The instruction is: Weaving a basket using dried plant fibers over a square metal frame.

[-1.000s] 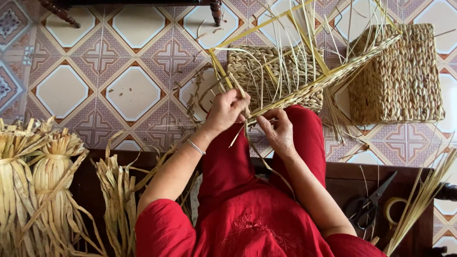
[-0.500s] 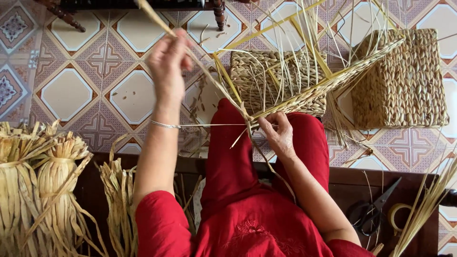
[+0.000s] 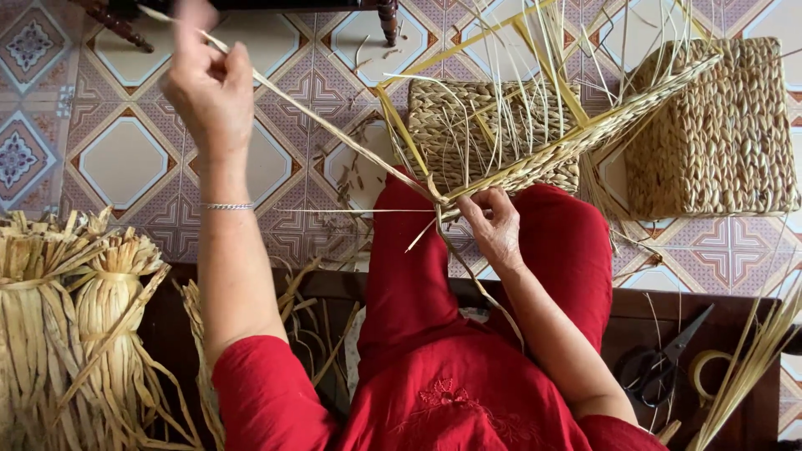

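While the left hand is raised far to the left, closed on a long pale straw strand drawn taut, the right hand pinches the near corner of the half-woven yellow-framed straw basket over the red-clad lap. This looks like tightening a weave stitch; next the strand likely needs tucking back at that corner.

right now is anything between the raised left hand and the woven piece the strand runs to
Nothing visible. The strand runs taut from the left hand over bare tiled floor to the woven piece's corner, which the right hand holds.
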